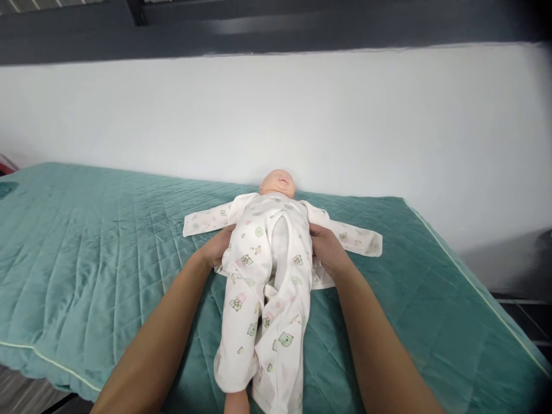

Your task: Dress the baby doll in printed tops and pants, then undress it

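Note:
A baby doll (279,180) lies on its back, head towards the wall. It wears a white long-sleeved baby top (357,238) with its sleeves stretched out to both sides. White printed baby pants (245,287) with an open crotch cover its trunk and legs; a bare foot (236,402) shows below one leg. At the left side of the waist my left hand (221,246) is closed on the pants' edge, its fingertips hidden behind the cloth. My right hand (326,246) grips the opposite side, with its fingers partly tucked under the fabric.
A green quilted cover (107,259) with pale piping lies under the doll. Behind it rises a white wall (276,115), topped by a dark ledge (302,31). The cover's right edge slants down towards a dark floor area (524,316).

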`<state>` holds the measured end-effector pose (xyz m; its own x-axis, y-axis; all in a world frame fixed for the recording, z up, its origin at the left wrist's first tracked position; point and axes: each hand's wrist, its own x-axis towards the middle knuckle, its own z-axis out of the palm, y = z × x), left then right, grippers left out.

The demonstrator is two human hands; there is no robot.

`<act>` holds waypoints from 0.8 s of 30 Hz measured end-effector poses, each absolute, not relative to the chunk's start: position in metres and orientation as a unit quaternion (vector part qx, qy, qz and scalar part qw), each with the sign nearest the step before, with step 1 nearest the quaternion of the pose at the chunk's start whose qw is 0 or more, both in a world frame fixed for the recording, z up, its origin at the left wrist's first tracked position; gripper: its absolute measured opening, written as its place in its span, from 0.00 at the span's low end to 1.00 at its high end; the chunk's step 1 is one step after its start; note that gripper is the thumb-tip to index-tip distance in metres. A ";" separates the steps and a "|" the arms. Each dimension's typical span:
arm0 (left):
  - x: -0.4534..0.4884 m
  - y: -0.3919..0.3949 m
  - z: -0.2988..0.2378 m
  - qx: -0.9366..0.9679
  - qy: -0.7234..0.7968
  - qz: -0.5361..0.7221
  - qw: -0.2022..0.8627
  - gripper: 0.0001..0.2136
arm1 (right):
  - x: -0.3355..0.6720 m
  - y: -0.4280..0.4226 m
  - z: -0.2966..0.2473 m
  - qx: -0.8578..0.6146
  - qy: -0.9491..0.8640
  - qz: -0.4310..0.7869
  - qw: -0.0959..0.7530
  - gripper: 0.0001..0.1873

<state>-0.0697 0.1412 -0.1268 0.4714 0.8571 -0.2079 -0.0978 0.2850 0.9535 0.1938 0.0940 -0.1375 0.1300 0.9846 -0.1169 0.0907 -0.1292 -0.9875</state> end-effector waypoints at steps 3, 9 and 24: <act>-0.070 0.144 -0.127 0.470 0.379 0.318 0.731 0.21 | 0.193 0.092 -0.137 -0.571 -0.450 0.481 0.490 0.16; -0.067 0.145 -0.127 0.467 0.377 0.316 0.735 0.18 | 0.192 0.090 -0.136 -0.563 -0.486 0.450 0.494 0.18; -0.085 0.148 -0.140 0.561 0.385 0.355 0.641 0.23 | 0.192 0.085 -0.127 -0.581 -0.503 0.509 0.389 0.22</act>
<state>-0.0852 0.1480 -0.1403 0.4511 0.8874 -0.0952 -0.0243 0.1189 0.9926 0.1924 0.0854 -0.1271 -0.0233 0.9794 -0.2006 0.1885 -0.1928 -0.9630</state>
